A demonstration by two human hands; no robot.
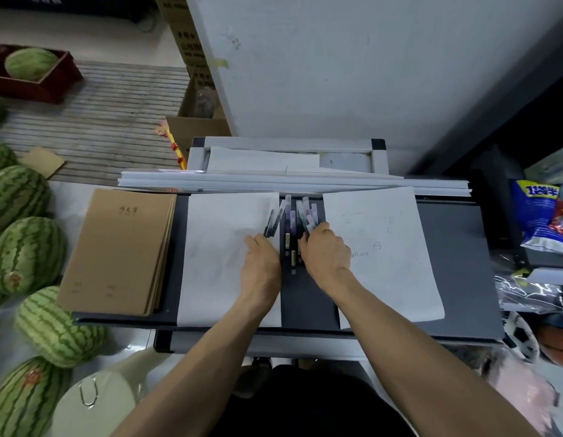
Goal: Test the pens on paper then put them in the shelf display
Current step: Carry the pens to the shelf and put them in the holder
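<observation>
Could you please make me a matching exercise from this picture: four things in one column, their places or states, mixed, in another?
1. brown notebooks
2. right paper sheet
3. pens
4. watermelons

a. green-striped, left of the table
b. in the middle of the table
c. stacked at the table's left end
d. bears small pen drawings

Pairs: 1-c; 2-d; 3-b; 4-a

brown notebook [122, 247] cover printed 作文簿, handwriting on right paper [400, 279] illegible, snack bag [534, 212] lettering blurred

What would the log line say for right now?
left hand: holds dark pens | right hand: grips pen bunch | loose pens: between left paper and scribbled right paper
</observation>
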